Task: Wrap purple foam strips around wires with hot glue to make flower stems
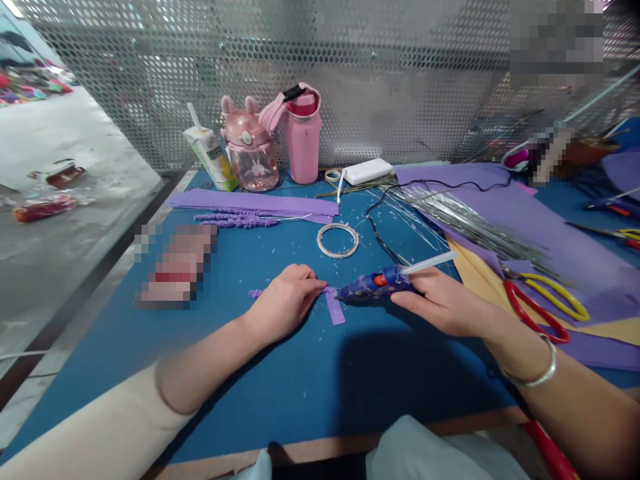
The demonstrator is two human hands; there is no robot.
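Note:
My right hand (pixel 443 300) is wrapped round a blue hot glue gun (pixel 367 285), with a clear glue stick (pixel 430 262) standing out of its back. The gun's nozzle points left and is at the edge of a short purple strip (pixel 335 308) lying on the table. My left hand (pixel 287 297) is closed, its fingertips pinching at the strip's upper end. A knobbly purple flower spike (pixel 255 293) sticks out to the left from under this hand; the hand hides the rest of it.
Behind my hands lie a white ring (pixel 338 241), purple flower spikes (pixel 235 219) and purple strips (pixel 250 200). Pink bottles (pixel 303 147) and a drink carton (pixel 213 160) stand by the mesh panel. Wires (pixel 465 217), scissors (pixel 545 293) and purple sheets (pixel 575 247) lie right.

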